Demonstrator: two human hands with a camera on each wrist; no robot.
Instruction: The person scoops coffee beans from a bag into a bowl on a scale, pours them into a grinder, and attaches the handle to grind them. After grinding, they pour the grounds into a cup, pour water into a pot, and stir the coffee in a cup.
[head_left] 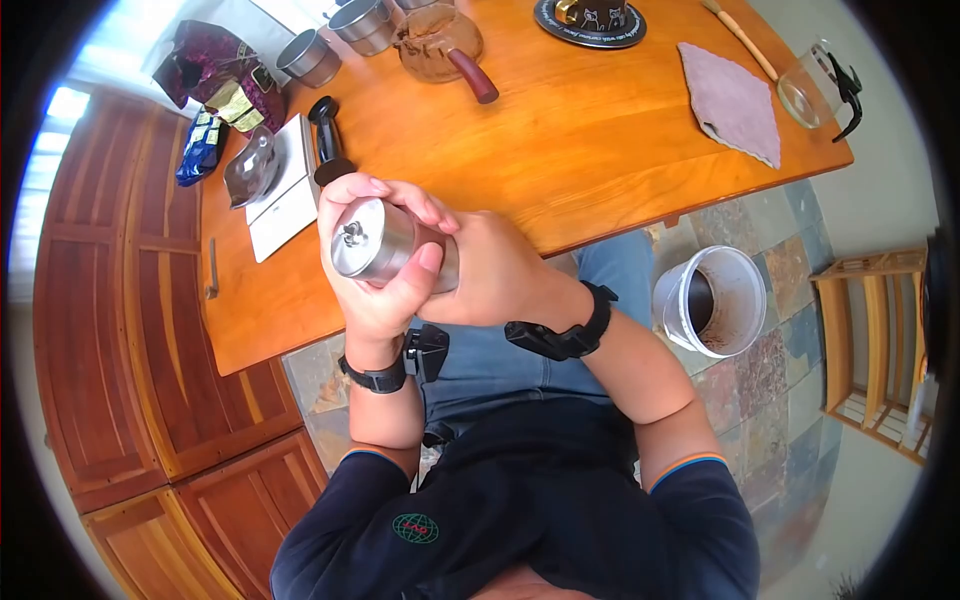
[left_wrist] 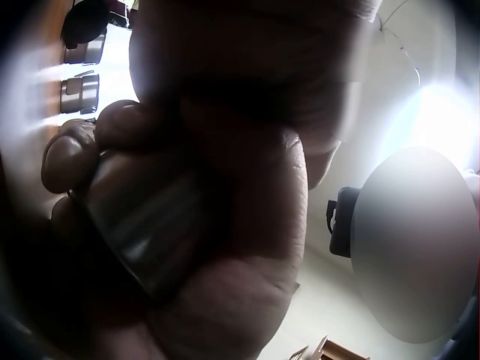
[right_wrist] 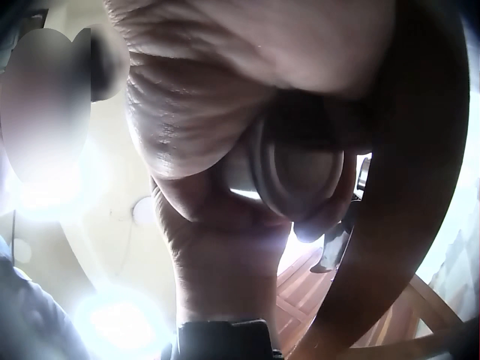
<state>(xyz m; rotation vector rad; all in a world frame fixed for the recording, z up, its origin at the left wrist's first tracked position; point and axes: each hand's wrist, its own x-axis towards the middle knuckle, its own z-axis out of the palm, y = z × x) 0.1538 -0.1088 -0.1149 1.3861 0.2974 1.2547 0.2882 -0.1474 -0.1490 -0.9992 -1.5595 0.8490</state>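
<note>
The canister point(head_left: 385, 245) is silver, the worktop point(head_left: 570, 150) orange-brown. The cloth point(head_left: 732, 108) is pale pink. One bag point(head_left: 215, 65) is dark maroon with a yellow-green patch, another point(head_left: 202, 148) blue. The saucer point(head_left: 575, 37) is black with white lettering; the cup point(head_left: 600, 14) is black with white cat outlines. The pot point(head_left: 425, 62) is brown, its handle point(head_left: 472, 77) dark red. The bucket point(head_left: 674, 305) is white, streaked brown inside. The tiles point(head_left: 735, 400) mix grey, green and rust. The shirt point(head_left: 540, 500) is navy, with orange-and-blue cuffs and a green-and-red emblem point(head_left: 415, 528).

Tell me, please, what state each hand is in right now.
Left hand: closed, its fingers curled round the metal cylinder.
Right hand: closed too, gripping the same cylinder towards its other end.
</note>
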